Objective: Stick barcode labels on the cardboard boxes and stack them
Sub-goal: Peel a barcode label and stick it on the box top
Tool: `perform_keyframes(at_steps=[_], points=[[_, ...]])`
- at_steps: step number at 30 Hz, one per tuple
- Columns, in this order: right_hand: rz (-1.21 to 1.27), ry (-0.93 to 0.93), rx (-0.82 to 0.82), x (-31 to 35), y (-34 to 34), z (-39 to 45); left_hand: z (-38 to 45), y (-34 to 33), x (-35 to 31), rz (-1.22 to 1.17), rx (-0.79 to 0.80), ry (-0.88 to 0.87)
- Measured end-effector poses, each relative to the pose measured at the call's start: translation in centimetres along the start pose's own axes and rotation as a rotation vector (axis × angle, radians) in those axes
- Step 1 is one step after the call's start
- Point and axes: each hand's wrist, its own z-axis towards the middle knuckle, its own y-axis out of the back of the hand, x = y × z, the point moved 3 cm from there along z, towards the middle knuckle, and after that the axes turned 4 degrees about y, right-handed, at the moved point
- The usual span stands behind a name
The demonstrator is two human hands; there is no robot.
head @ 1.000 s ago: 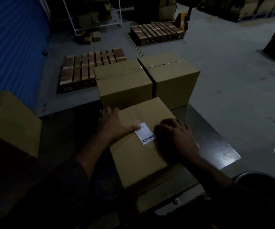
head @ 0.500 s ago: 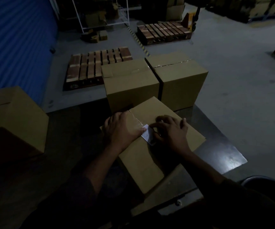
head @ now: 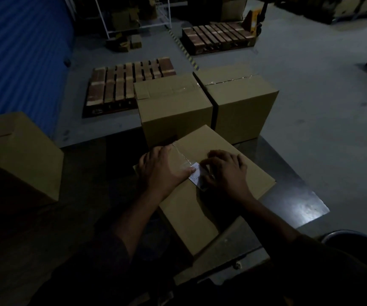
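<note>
A sealed cardboard box (head: 191,215) lies on the dark table (head: 293,199) in front of me. A white barcode label (head: 194,176) sits on its top, mostly covered by my hands. My left hand (head: 162,171) lies flat on the box top with its thumb on the label's left edge. My right hand (head: 226,171) rests on the box with its fingertips pressing the label's right side. Two more taped boxes, one on the left (head: 173,107) and one on the right (head: 242,102), stand side by side just beyond the table.
Another cardboard box (head: 17,151) stands at the table's left. A wooden pallet (head: 120,85) lies on the grey floor behind the boxes, a second pallet (head: 218,36) farther back. A blue shutter wall (head: 19,54) runs along the left. A dark round bin rim (head: 354,237) shows at lower right.
Both hands have closed in over the label. It was in plain view a second ago and now only a small strip shows between my thumb and right fingertips.
</note>
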Motion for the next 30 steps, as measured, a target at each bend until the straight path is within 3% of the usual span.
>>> perform_keyframes(at_steps=[25,30], points=[[-0.020,-0.042,-0.061,-0.4,1.0,-3.7,-0.1,0.0,0.0,-0.031,-0.010,0.009],[-0.032,-0.132,-0.116,-0.1,1.4,-4.9,-0.2,0.2,-0.1,-0.053,0.005,0.018]])
